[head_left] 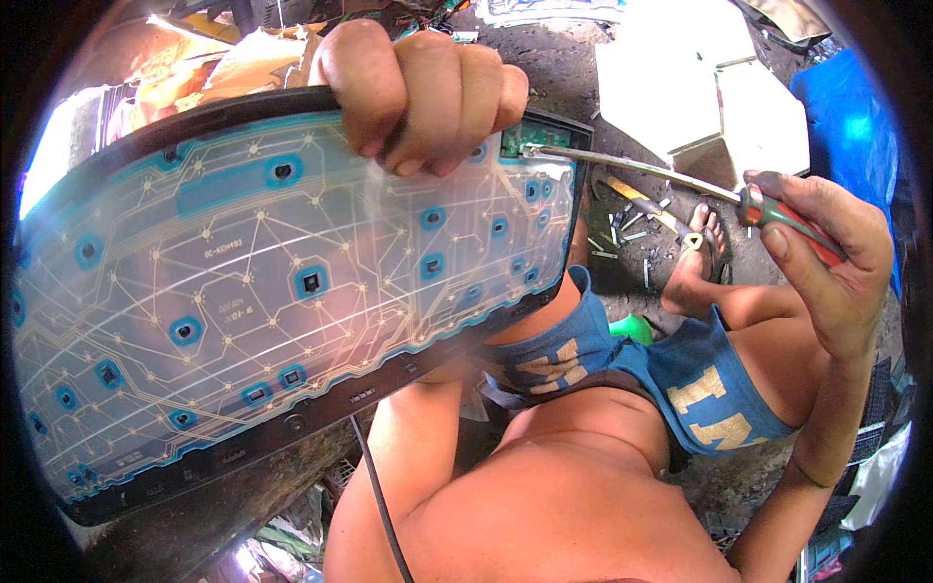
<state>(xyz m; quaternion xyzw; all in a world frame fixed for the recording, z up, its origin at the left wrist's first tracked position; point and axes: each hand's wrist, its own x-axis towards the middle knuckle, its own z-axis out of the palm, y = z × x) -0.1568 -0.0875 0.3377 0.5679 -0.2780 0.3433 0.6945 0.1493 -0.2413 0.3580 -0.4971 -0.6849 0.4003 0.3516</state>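
I clamp the left hand (423,97) on a keyboard (364,255); the right hand (834,260) grips a screwdriver (671,174) at its circuit board (546,135).

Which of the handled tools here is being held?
The red-and-green-handled screwdriver: the person's right hand holds it, while the yellow-and-black-handled tool lies on the ground.

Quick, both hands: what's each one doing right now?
Left hand: closed, fingers curled over the upper edge of the opened keyboard.
Right hand: closed around a screwdriver, tip at the green circuit board.
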